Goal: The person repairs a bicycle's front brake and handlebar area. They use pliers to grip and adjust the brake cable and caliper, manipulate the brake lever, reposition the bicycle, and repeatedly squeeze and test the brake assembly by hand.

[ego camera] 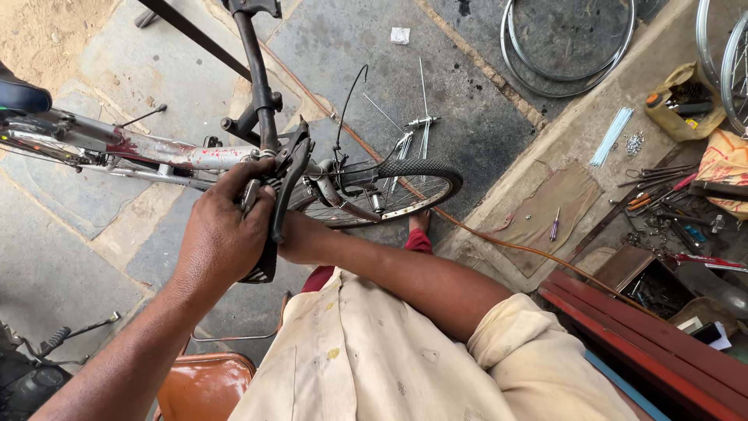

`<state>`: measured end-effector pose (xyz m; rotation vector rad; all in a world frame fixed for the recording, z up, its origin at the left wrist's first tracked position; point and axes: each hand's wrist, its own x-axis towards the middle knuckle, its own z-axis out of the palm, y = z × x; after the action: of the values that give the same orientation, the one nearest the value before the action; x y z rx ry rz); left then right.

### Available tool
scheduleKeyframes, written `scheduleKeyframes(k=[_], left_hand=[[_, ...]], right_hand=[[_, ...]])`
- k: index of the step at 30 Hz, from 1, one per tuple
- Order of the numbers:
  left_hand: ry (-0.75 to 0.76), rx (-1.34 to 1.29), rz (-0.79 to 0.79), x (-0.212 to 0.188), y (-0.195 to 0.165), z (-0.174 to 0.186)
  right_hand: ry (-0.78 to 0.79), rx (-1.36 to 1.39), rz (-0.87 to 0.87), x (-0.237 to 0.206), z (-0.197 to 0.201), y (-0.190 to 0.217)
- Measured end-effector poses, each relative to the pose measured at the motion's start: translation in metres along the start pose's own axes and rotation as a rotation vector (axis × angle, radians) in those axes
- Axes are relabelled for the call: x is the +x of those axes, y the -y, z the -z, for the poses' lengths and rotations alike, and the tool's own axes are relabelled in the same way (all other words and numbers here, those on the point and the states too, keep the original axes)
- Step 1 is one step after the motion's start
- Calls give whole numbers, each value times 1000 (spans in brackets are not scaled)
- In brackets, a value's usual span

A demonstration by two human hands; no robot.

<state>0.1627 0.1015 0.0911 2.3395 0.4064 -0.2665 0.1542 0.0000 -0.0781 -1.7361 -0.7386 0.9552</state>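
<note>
A worn bicycle lies tipped in front of me, its grey frame tube (156, 153) running left and its tyred wheel (389, 191) at the centre. My left hand (222, 230) is closed around the black crank and pedal (279, 195) near the frame's bottom. My right forearm reaches in from the right; my right hand (292, 238) is mostly hidden behind the left hand and the pedal. I cannot tell what it grips. A dark saddle (19, 93) shows at the far left.
Bare wheel rims (565, 74) lie at the top right on the stone floor. Loose spokes (612, 136), pliers and small tools (662, 195) cover the raised step. A red wooden box edge (623, 320) is at the right, a brown stool (202, 386) below me.
</note>
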Motion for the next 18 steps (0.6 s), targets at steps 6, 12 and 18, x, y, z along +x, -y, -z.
scheduleKeyframes(k=[6, 12, 18], left_hand=[[-56, -558, 312, -6, 65, -5], [-44, -1151, 888, -60, 176, -51], [130, -1202, 1208, -154, 176, -87]], right_hand=[[458, 999, -261, -41, 33, 7], [462, 214, -286, -60, 45, 4], [153, 497, -330, -96, 76, -54]])
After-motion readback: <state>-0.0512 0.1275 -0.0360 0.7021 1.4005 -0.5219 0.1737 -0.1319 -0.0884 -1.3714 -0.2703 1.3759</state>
